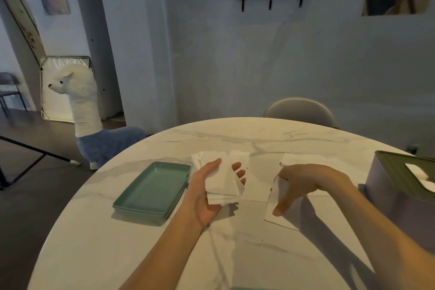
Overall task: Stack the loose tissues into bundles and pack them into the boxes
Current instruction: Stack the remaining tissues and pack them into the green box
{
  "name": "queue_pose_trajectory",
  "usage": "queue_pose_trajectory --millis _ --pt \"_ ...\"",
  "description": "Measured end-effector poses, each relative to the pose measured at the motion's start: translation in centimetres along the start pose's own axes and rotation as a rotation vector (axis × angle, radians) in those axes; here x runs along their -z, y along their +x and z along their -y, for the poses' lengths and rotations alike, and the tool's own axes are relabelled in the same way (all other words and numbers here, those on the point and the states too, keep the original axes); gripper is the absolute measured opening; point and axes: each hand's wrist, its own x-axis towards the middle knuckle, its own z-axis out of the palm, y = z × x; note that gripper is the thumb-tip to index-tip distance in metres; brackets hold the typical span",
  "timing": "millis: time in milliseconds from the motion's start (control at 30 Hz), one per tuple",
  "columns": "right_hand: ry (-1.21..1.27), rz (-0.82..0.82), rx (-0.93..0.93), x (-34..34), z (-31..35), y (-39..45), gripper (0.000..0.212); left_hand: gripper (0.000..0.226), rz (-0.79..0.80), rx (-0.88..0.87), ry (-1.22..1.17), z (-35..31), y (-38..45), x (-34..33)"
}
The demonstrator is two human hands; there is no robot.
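Note:
My left hand (207,190) lies palm up above the white marble table (164,254) and holds a small stack of white tissues (222,183), thumb on top and fingertips showing past its right edge. More loose tissues (240,156) lie on the table just behind that stack. My right hand (303,183) is palm down to the right, fingers curled over a white tissue (281,198) whose lower part lies on the table. Another tissue (296,160) sits behind the right hand. A lilac tissue box (400,198) with a green slotted lid stands at the right edge.
Stacked teal rectangular trays (153,189) lie left of my left hand. A grey chair back (299,110) stands behind the table's far edge. A plush alpaca (94,125) stands on the floor to the left.

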Motion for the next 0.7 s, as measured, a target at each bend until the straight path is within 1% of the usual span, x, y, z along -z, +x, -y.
queue_pose_trajectory --millis 67,133,167,233,300,367,400,500,567,633,700 --pt "0.024 -0.017 0.076 0.3 -0.1 -0.6 0.066 0.037 -0.022 0.007 -0.003 0.0 0.0 0.1" --pt "0.074 -0.024 0.187 1.1 -0.3 -1.4 0.044 0.048 -0.044 0.027 0.013 0.0 0.1 0.3" --pt "0.139 -0.018 0.24 1.5 -0.1 -2.0 0.036 0.051 -0.042 0.035 0.021 0.0 0.1 0.4" --pt "0.328 -0.033 0.363 2.3 0.7 -3.1 0.031 0.058 -0.022 0.056 0.038 0.2 0.2 0.4" --pt "0.515 -0.076 0.486 3.1 1.8 -3.9 0.027 0.067 0.041 0.088 0.051 0.4 0.1 0.1" --pt "0.632 -0.158 0.546 3.4 3.0 -3.7 0.029 0.068 0.105 0.106 0.074 0.7 0.1 -0.4" --pt "0.644 -0.218 0.551 3.3 3.6 -3.3 0.032 0.069 0.141 0.126 0.081 0.8 0.0 -0.7" --pt "0.538 -0.431 0.521 2.4 4.9 -1.7 0.04 0.084 0.258 0.22 0.096 1.0 -0.5 -1.6" --pt "0.485 -0.512 0.507 1.8 5.2 -0.9 0.046 0.095 0.307 0.237 0.143 1.0 -0.6 -1.5" --pt "0.475 -0.494 0.466 1.5 4.8 -0.7 0.058 0.095 0.351 0.27 0.179 0.8 -0.5 -1.2" --pt "0.484 -0.404 0.435 1.3 4.0 -1.1 0.067 0.083 0.395 0.276 0.234 0.7 -0.5 -1.1"
